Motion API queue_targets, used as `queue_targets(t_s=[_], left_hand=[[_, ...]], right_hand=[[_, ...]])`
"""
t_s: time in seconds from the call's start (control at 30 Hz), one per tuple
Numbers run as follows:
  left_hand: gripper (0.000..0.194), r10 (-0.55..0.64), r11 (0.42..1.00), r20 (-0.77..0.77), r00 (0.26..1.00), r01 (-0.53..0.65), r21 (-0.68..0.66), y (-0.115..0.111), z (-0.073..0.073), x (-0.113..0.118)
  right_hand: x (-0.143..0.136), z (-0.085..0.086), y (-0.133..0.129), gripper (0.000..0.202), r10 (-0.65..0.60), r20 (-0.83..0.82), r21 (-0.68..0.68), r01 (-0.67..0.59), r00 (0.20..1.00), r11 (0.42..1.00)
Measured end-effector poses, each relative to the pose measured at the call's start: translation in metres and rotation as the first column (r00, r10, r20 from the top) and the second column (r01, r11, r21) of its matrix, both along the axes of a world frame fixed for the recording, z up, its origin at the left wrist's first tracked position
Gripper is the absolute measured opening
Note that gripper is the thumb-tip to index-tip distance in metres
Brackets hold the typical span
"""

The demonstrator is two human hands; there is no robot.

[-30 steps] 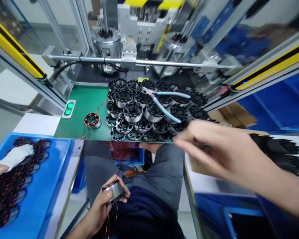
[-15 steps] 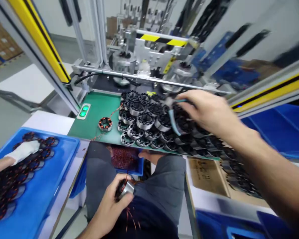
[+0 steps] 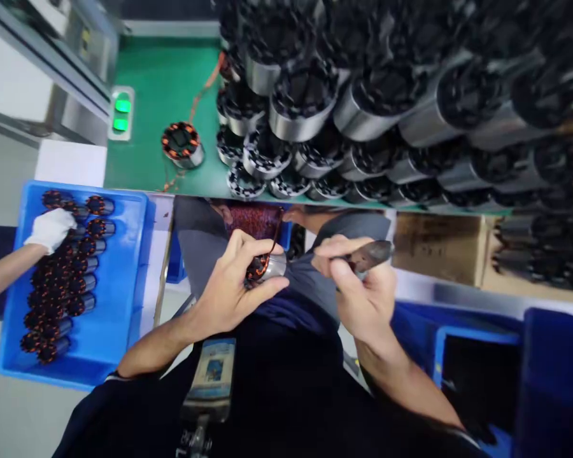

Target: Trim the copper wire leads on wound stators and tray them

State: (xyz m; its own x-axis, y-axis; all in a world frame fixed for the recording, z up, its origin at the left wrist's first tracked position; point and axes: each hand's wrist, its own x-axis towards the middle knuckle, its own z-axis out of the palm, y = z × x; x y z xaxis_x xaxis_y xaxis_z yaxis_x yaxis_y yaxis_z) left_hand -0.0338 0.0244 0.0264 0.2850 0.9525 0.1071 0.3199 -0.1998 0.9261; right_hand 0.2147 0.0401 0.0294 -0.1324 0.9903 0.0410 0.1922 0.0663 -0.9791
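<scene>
My left hand is closed round a metal ring with copper windings, held above my lap, a dark wire standing up from it. To its right, my right hand grips a dark hand tool, blurred, its shape partly hidden by the fingers. The two hands are apart. Beyond them, stacked black and silver rings line the green work surface. One ring with orange windings stands alone left of the stack, with loose copper wire beside it.
At the left, a person's white-gloved hand touches wound rings in a blue tray. A switch box with green lights sits on the surface. Cardboard and blue bins lie at the right.
My right hand has come from above the stacked rings down to my lap with the tool. My left hand still holds the wound ring. The view has tilted down and closer.
</scene>
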Motion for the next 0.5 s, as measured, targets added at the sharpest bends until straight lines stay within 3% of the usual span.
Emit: queue_targets(t_s=[0.13, 0.27, 0.33, 0.4, 0.5], left_hand=[[0.041, -0.041, 0.995, -0.086, 0.995, 0.049, 0.083, 0.001, -0.003, 0.016], [0.041, -0.002, 0.994, 0.095, 0.995, -0.008, 0.111, -0.007, -0.015, 0.027], [0.039, 0.011, 1.0, 0.287, 0.958, -0.012, 0.003, -0.014, -0.024, 0.033], [0.032, 0.075, 0.99, 0.484, 0.872, -0.006, -0.142, -0.02, -0.031, 0.04], [0.016, 0.214, 0.955, 0.623, 0.753, -0.027, -0.295, -0.022, -0.034, 0.05]], right_hand=[[-0.015, 0.015, 0.013, 0.018, 0.07, 0.044, 0.163, -0.077, 0.997, 0.984], [-0.016, 0.014, 0.015, 0.006, 0.071, -0.054, 0.145, -0.063, 0.996, 0.987], [-0.02, 0.008, 0.011, 0.005, 0.054, -0.096, 0.092, -0.045, 0.994, 0.995], [-0.024, 0.003, 0.009, 0.008, 0.08, -0.089, 0.066, -0.074, 0.993, 0.995], [-0.018, 0.006, 0.007, 0.008, 0.108, 0.012, 0.025, -0.108, 0.994, 0.994]])
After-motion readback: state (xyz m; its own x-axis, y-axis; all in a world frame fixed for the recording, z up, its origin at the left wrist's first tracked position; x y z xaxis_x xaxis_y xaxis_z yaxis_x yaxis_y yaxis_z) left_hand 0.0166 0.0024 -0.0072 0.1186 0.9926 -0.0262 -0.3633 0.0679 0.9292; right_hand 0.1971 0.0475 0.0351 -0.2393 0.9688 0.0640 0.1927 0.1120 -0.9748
